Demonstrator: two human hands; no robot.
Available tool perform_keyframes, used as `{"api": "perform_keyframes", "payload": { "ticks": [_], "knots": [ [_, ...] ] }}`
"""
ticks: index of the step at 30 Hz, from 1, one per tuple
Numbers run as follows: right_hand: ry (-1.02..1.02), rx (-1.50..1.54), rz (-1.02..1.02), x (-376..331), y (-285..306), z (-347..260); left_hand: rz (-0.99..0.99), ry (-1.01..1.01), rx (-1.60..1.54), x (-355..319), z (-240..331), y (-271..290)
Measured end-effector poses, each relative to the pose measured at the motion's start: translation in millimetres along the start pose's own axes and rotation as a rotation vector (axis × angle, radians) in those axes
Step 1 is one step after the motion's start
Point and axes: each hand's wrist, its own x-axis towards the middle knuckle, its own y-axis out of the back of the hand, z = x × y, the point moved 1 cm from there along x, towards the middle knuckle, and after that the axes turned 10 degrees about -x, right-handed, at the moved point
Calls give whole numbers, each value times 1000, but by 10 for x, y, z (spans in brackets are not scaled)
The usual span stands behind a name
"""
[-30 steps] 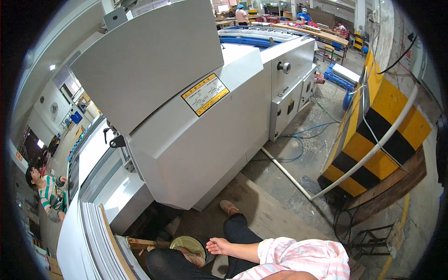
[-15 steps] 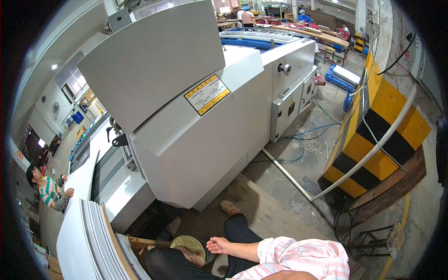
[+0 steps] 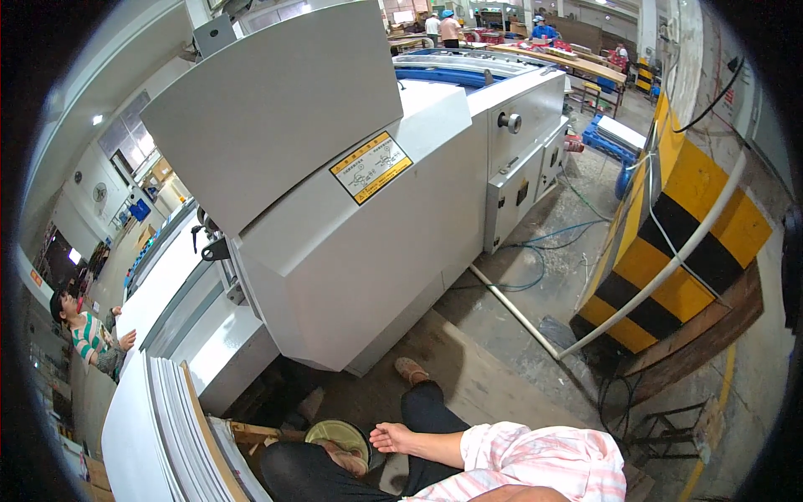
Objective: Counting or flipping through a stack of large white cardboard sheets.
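One hand in view, resting idle

One hand of yours shows. Far left, a co-worker (image 3: 84,335) in a striped top leans at the big grey machine (image 3: 335,251). White boards (image 3: 171,418) stand stacked on edge beside you. A round greenish cap (image 3: 337,434) lies just left of your right hand (image 3: 395,437), fingers loosely apart, clamped on nothing, pointing toward it. Left hand: not visible. Yellow-black barrier (image 3: 677,226) stands far right.

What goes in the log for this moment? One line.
right hand: open, on leg | left hand: out of view | ahead: grey machine
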Motion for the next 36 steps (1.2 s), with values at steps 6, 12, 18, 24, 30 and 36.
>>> {"api": "perform_keyframes", "payload": {
  "ticks": [6, 12, 18, 24, 30, 36],
  "knots": [
    [-11, 7, 18, 9, 37, 5, -5, 64, -3, -110, 74, -53],
    [-6, 7, 6, 22, 28, 18, -30, 115, 7, -372, 394, -242],
    [-6, 11, -19, 56, 22, 26, -36, 104, 12, -263, 307, -164],
    [-3, 28, -18, 41, 41, 10, -63, 36, 47, -177, 178, -110],
    [11, 39, -36, 38, 26, 9, -23, 46, 3, -177, 202, -88],
    [12, 32, -10, 48, 49, 20, 34, 97, -38, -280, 269, -207]
  ]
}}
